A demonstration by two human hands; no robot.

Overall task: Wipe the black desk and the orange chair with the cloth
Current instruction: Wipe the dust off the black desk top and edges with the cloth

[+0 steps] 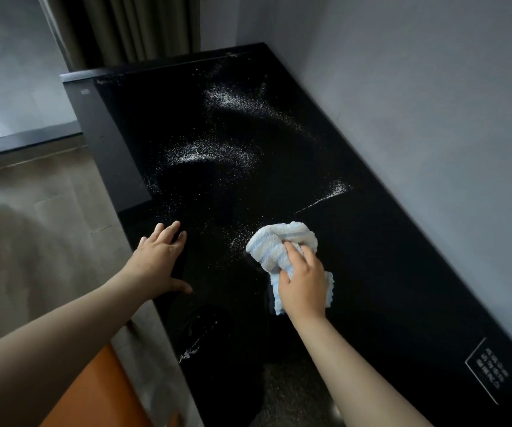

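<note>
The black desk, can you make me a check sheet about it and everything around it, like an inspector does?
Surface: glossy black desk, white powder scattered in patches.
Job's things: crumpled white-and-blue cloth on the desk; orange chair at bottom left.
Clutter: white printed label at the near right corner.
Hands: left hand flat on the desk edge; right hand grips the cloth.
Cables: nothing seen.
Surroundings: grey wall, olive curtain, wooden floor.

The bench (pixel 371 241) lies flat and open ahead, carrying only scattered white powder (pixel 217 155). A grey wall (pixel 418 103) closes off its right edge, and a curtain (pixel 131 26) hangs beyond its far end. An orange chair (pixel 94 396) stands beside the near left edge.
</note>
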